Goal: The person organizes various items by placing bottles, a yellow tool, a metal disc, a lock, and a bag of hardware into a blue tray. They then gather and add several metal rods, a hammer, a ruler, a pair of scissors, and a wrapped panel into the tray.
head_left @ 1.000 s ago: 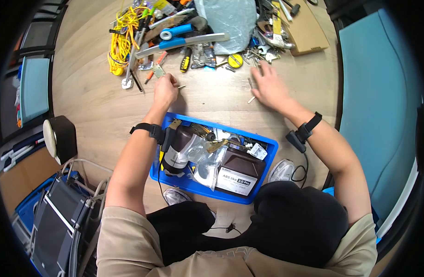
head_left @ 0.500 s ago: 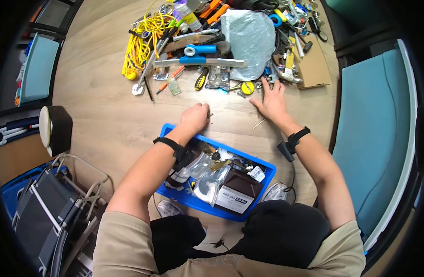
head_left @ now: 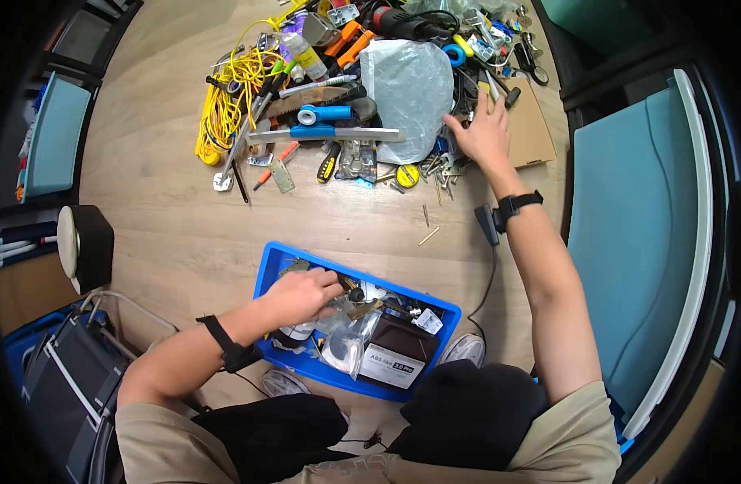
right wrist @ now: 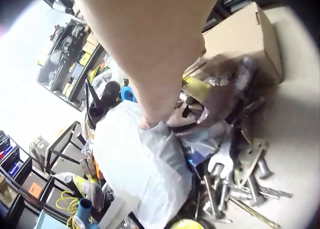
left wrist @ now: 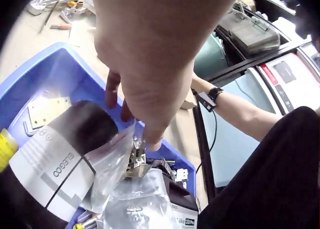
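My left hand [head_left: 306, 294] hovers over the left part of a blue bin [head_left: 386, 285], its fingers loosely bent and pointing down. In the left wrist view its fingertips hang above small metal parts [left wrist: 137, 156] and clear plastic bags [left wrist: 140, 199], with nothing visible in its grasp. A dark ELEGOO bottle [left wrist: 55, 174] lies beside them, and a brown ABS-like bottle [head_left: 396, 355] fills the bin's right end. My right hand [head_left: 487, 137] reaches with spread fingers over the tool pile, between a pale plastic bag [head_left: 411, 97] and a cardboard box [head_left: 532, 121]. An open-ended wrench [right wrist: 222, 161] and bolts lie below it.
Tangled yellow cord [head_left: 225, 113], a blue-handled tool [head_left: 314, 131] and a yellow-black screwdriver [head_left: 329, 163] lie at the pile's left. Two thin rods, one of them pale [head_left: 429, 235], rest on the floor between pile and bin. A folded chair [head_left: 43, 371] stands at left.
My left hand has come back from the floor to above the bin; the small piece at its fingertips no longer shows. My right hand has moved farther into the pile, toward the cardboard box.
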### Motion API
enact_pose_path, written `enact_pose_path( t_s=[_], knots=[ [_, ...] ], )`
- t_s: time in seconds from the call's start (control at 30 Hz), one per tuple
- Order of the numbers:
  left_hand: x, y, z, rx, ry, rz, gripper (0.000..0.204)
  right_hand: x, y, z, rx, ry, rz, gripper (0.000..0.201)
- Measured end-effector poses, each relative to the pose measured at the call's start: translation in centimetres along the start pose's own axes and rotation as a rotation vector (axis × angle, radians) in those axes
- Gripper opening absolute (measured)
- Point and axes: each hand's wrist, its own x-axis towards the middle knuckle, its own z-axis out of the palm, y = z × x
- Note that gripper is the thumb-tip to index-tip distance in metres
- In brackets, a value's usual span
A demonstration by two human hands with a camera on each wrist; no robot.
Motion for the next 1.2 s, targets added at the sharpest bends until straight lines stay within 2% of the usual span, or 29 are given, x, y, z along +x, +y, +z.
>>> enact_pose_path(
  t_s=[0.1, 0.17, 0.23, 0.3, 0.37, 0.4, 0.5, 0.6, 0.7, 0.73, 0.83, 0.87, 0.9, 0.97, 1.0, 1.03, 1.1, 1.17, 1.2],
  knots=[
    [-0.2, 0.0, -0.2, -0.167, 0.087, -0.052, 0.034, 3.3, -0.4, -0.1, -0.016, -0.007, 0.053, 0.111],
    [0.7, -1.2, -1.2, -0.138, 0.324, -0.289, 0.043, 4.7, -0.5, -0.7, -0.040, -0.052, 0.076, 0.116],
    [2.9, -3.2, -2.9, -0.040, 0.430, -0.415, 0.058, 5.9, -0.5, -1.8, -0.151, -0.208, 0.088, 0.127],
    [6.0, -7.1, -5.2, 0.205, 0.644, -0.338, 0.078, 7.3, 0.8, -1.9, -0.142, -0.272, 0.145, 0.134],
    [8.9, -9.9, -7.6, 0.378, 0.683, -0.388, 0.094, 8.1, 1.9, -1.8, -0.206, -0.375, 0.082, 0.136],
    [10.2, -10.9, -8.4, 0.376, 0.686, -0.395, 0.094, 8.5, 2.0, -1.0, -0.208, -0.376, 0.074, 0.136],
    [13.4, -13.6, -9.1, 0.570, 0.581, -0.465, 0.114, 9.2, 2.0, 1.2, -0.084, -0.384, 0.091, 0.134],
    [15.7, -14.2, -9.0, 0.438, 0.454, -0.662, 0.119, 7.7, -1.0, 0.9, -0.114, -0.281, 0.165, 0.121],
    [17.2, -15.4, -8.3, 0.414, 0.462, -0.713, 0.104, 7.0, -2.0, 0.7, -0.092, -0.275, 0.212, 0.114],
    [17.5, -15.5, -8.0, 0.462, 0.518, -0.695, 0.093, 7.0, -2.0, 0.6, -0.075, -0.267, 0.215, 0.112],
    [18.0, -15.2, -8.3, 0.514, 0.532, -0.725, 0.088, 7.1, -2.7, -0.1, -0.069, -0.280, 0.265, 0.110],
    [17.7, -14.8, -8.3, 0.532, 0.595, -0.696, 0.076, 7.2, -3.1, 0.1, -0.093, -0.265, 0.288, 0.108],
    [17.4, -14.3, -8.7, 0.541, 0.588, -0.690, 0.076, 7.4, -2.9, 0.5, -0.084, -0.267, 0.297, 0.108],
    [16.6, -13.4, -9.1, 0.464, 0.595, -0.695, 0.070, 7.4, -2.5, 1.4, -0.122, -0.184, 0.293, 0.105],
    [16.2, -13.2, -8.9, 0.503, 0.698, -0.638, 0.067, 7.1, -2.3, 1.4, -0.121, -0.169, 0.266, 0.104],
    [15.4, -12.2, -9.4, 0.513, 0.690, -0.648, 0.067, 6.9, -2.1, 1.6, -0.136, -0.143, 0.241, 0.103],
    [13.2, -9.5, -10.3, 0.439, 0.766, -0.425, 0.067, 6.9, -1.9, 2.0, -0.162, -0.123, 0.225, 0.101],
    [10.4, -6.2, -11.1, 0.375, 0.715, -0.321, 0.071, 7.3, -2.3, 1.1, -0.086, -0.161, 0.253, 0.093],
    [8.6, -4.2, -11.5, 0.333, 0.618, -0.302, 0.073, 7.6, -2.3, 0.8, -0.068, -0.168, 0.254, 0.090]
  ],
)
